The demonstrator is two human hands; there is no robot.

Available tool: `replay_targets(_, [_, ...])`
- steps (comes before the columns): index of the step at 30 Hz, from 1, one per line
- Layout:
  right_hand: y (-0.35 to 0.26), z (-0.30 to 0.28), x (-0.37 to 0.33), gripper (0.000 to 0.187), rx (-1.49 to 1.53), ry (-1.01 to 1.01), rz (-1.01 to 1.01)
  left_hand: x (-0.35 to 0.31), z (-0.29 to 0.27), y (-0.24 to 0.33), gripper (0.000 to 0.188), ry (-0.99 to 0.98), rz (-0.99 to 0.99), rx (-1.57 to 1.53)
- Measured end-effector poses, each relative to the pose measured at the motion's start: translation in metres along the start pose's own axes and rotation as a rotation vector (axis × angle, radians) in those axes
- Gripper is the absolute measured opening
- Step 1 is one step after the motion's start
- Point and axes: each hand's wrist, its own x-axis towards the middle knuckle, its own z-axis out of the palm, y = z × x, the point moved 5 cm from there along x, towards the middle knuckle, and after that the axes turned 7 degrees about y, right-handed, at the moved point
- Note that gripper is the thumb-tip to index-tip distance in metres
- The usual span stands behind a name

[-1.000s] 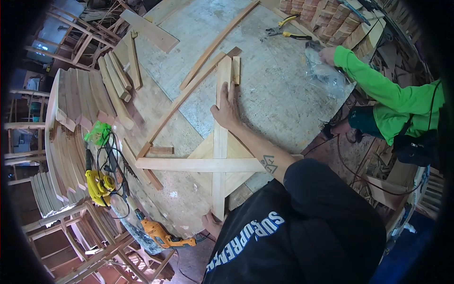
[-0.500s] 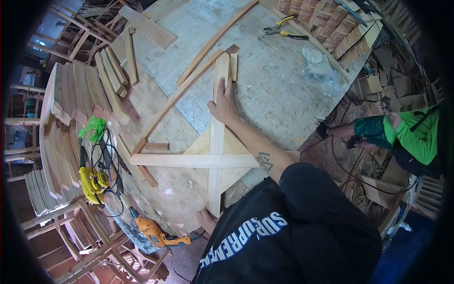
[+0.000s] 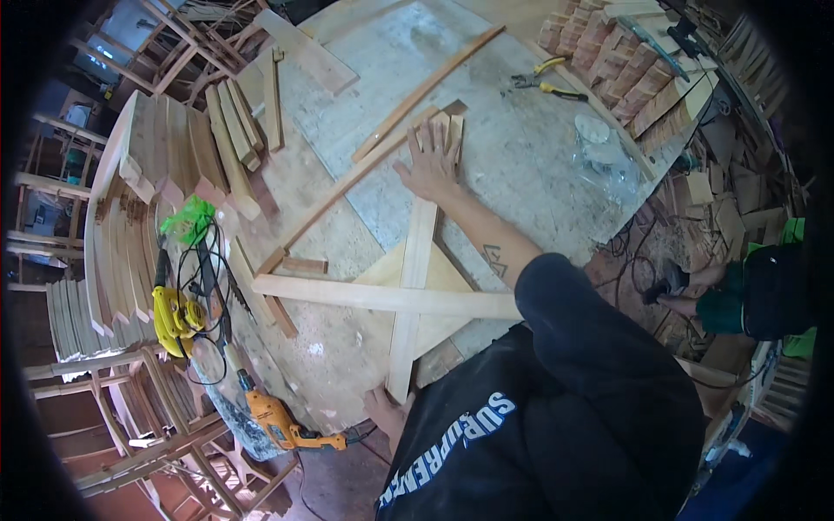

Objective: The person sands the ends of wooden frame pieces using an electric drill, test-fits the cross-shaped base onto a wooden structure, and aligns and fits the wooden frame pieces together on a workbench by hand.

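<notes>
A cross of two pale wooden slats [image 3: 347,293] lies on the worktable, over a diamond-shaped wooden board [image 3: 447,271]. My right hand [image 3: 433,165] lies flat on the far end of the long slat, fingers spread and the thumb out to the left. A short wood block [image 3: 455,130] sits beside that end, partly under the fingers. At the near end my left hand [image 3: 385,412] has its fingers against the slat's tip; my shirt covers part of this hand. A long thin strip [image 3: 347,184] runs diagonally left of the cross, and a small block [image 3: 305,266] touches its lower end.
An orange power drill [image 3: 276,418] and a yellow blower [image 3: 176,319] with cables lie at the left edge. Curved wooden pieces [image 3: 156,143] are stacked there. Pliers [image 3: 556,82], a plastic bag [image 3: 599,156] and stacked blocks [image 3: 599,52] are at the far right. Another person [image 3: 738,295] is beyond the table.
My right hand has slid farther along the slat to its far end and spread its fingers. The cross has tilted slightly clockwise. My view has shifted, and the other person has moved.
</notes>
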Motion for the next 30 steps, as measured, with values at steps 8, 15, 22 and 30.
replay_targets(8, [-0.025,-0.064,0.045,0.075,0.182,0.290,-0.126,0.000,0.003,0.001,0.066,-0.042,-0.012,0.086])
replay_targets(15, [0.024,0.002,0.040,0.073,0.424,0.045,0.070,0.011,0.005,0.009,0.065,-0.008,0.033,0.073])
replay_targets(22, [0.129,-0.033,-0.009,0.079,0.343,-0.088,-0.147,0.007,-0.004,0.015,0.061,0.009,0.002,0.059])
replay_targets(30, [0.134,-0.002,-0.005,0.084,0.257,-0.195,-0.201,0.006,-0.010,0.018,0.058,-0.020,-0.036,0.007])
